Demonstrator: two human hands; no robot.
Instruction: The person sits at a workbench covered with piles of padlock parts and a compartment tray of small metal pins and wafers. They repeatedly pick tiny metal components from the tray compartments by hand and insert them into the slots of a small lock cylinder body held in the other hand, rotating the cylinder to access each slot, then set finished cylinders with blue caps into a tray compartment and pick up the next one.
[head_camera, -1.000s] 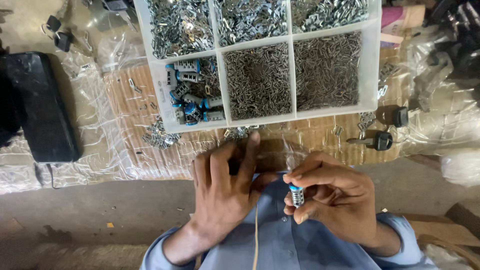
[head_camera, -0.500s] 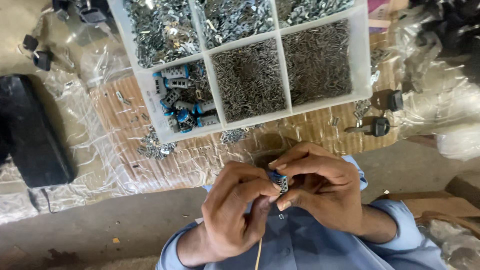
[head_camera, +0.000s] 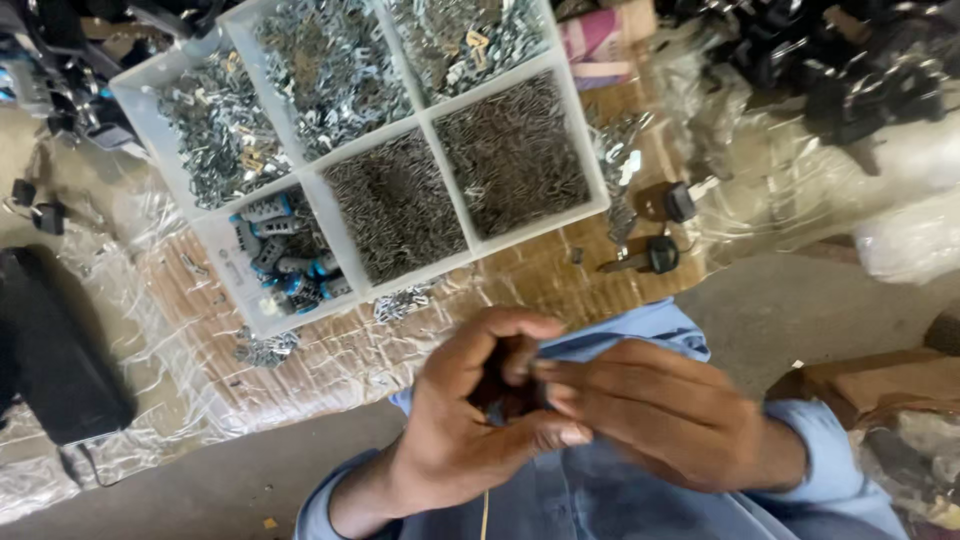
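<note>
Pinching: left hand (head_camera: 470, 420) and right hand (head_camera: 650, 415) meet fingertip to fingertip, closed round a small dark part (head_camera: 503, 392) above the lap
Doing it well: I'd judge steady, close-in fingers matter most
Part's axis: too hidden to tell which way it points
Nearby: white divided tray (head_camera: 330, 215) of metal bits, two black-headed keys (head_camera: 655, 250) on the cardboard

Grey concrete floor (head_camera: 780, 300), crinkled plastic sheeting (head_camera: 130, 300)

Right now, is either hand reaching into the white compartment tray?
No: the left hand and the right hand are pressed together in front of the person's body, well short of the white compartment tray.
</note>
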